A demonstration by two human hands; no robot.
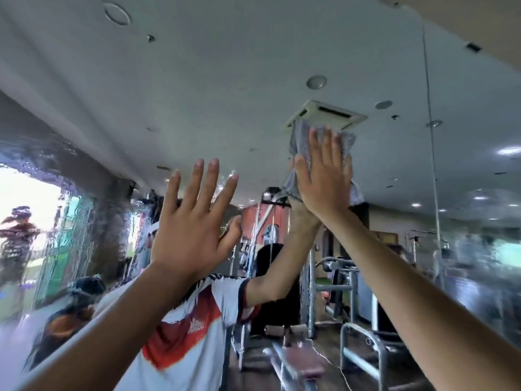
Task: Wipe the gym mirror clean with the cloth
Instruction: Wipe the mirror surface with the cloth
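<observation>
The limp grey cloth [300,139] is pressed flat to the wet mirror [84,193] under the spread right hand [324,179], and is judged best held beneath the palm; the left hand [189,227] is spread, empty.

Mirror [197,80]: wet streaks along its left edge. Right hand [321,182]: flat, fingers straight, pressing a grey cloth [300,138] to it. Left hand [187,224]: raised, fingers spread.

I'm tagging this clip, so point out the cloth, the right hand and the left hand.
cloth [300,141]: head view, its bare upper left fold.
right hand [324,180]: head view, back of the hand.
left hand [186,225]: head view, back of the hand.
</observation>
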